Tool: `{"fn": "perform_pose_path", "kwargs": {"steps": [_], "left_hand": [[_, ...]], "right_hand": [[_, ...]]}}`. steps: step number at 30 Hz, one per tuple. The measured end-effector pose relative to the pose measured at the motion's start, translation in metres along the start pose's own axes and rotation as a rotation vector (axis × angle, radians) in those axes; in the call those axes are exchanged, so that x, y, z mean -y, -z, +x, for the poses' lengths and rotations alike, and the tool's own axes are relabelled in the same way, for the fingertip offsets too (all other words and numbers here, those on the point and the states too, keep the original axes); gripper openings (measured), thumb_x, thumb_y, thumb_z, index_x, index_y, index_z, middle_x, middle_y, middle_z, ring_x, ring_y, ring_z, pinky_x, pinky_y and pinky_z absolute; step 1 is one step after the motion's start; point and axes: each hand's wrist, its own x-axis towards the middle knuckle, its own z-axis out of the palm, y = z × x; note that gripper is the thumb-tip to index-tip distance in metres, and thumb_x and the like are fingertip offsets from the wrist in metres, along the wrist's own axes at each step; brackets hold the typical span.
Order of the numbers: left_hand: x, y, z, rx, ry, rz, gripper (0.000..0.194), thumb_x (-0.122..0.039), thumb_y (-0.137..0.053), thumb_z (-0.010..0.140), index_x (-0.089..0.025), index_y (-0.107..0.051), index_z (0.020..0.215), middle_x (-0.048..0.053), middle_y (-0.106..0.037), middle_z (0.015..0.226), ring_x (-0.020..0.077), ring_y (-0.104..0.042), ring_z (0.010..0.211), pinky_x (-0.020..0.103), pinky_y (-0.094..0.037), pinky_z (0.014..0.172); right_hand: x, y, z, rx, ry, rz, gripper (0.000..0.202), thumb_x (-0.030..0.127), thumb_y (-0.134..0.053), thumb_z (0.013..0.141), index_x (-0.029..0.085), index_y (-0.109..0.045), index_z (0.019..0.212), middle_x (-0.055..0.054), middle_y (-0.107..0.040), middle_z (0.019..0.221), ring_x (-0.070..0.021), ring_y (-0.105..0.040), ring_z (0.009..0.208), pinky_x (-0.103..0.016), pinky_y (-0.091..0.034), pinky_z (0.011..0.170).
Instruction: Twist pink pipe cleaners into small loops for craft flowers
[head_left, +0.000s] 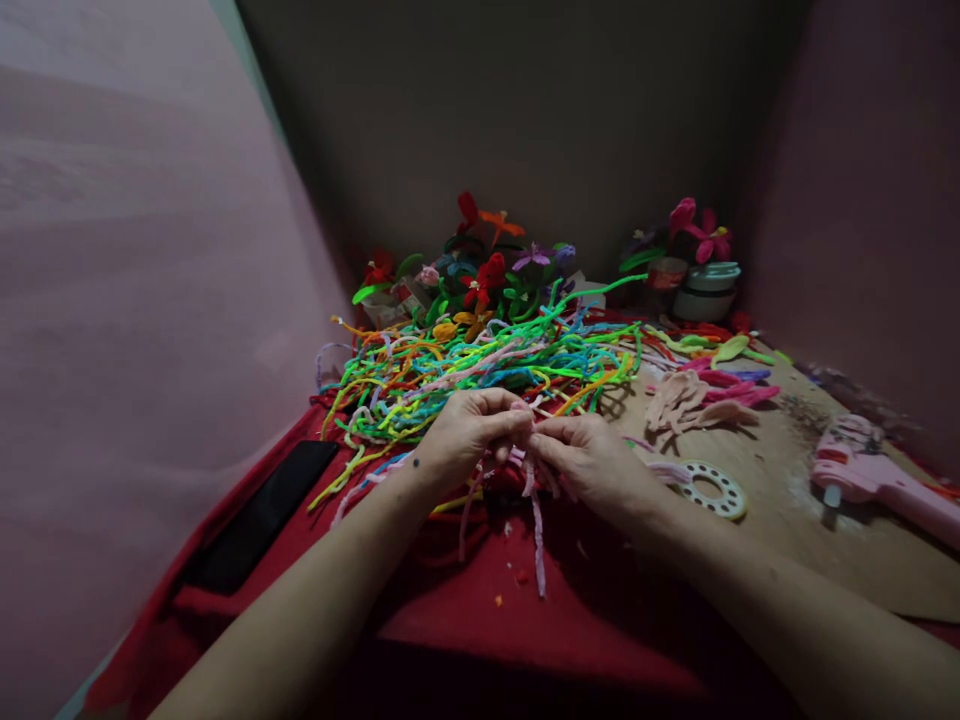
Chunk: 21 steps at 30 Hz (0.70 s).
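Pale-pink fuzzy strands (pixel 538 545), thin, slightly wavy and dangling at uneven lengths, are on the near side of the multicoloured stem heap (pixel 465 370), their gathered top held in a narrow pinch by my left grip (pixel 471 430) and my right grip (pixel 592 458).

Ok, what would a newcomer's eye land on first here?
Probably the bright heap of multicoloured fuzzy stems mid-view. Just in front of it, the left hand and right hand pinch pale pink stems. Off to the right, a pink glue gun lies on the brown board.
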Motion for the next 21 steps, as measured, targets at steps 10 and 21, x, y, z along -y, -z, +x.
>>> {"fn": "perform_pose_path", "kwargs": {"steps": [10,21], "left_hand": [[0.003,-0.006,0.001,0.004,-0.020,-0.110,0.025,-0.036,-0.061,0.069,-0.013,-0.053,0.067,-0.004,-0.052,0.050,0.0025,-0.039,0.034,0.016,-0.026,0.036],[-0.005,-0.013,-0.005,-0.085,-0.070,-0.002,0.022,-0.034,-0.059,0.071,-0.013,-0.053,0.067,-0.004,-0.053,0.054,0.0028,-0.036,0.039,0.016,-0.025,0.038]], "right_hand": [[0.007,0.005,0.000,0.115,-0.130,0.026,0.030,0.034,-0.046,0.079,0.012,-0.063,0.067,0.002,-0.049,0.048,-0.0070,-0.037,0.040,-0.020,-0.027,0.041],[0.009,0.002,0.000,0.117,-0.146,0.138,0.031,0.031,-0.049,0.076,0.013,-0.055,0.052,0.001,-0.051,0.041,-0.0067,-0.039,0.036,-0.020,-0.026,0.040]]}}
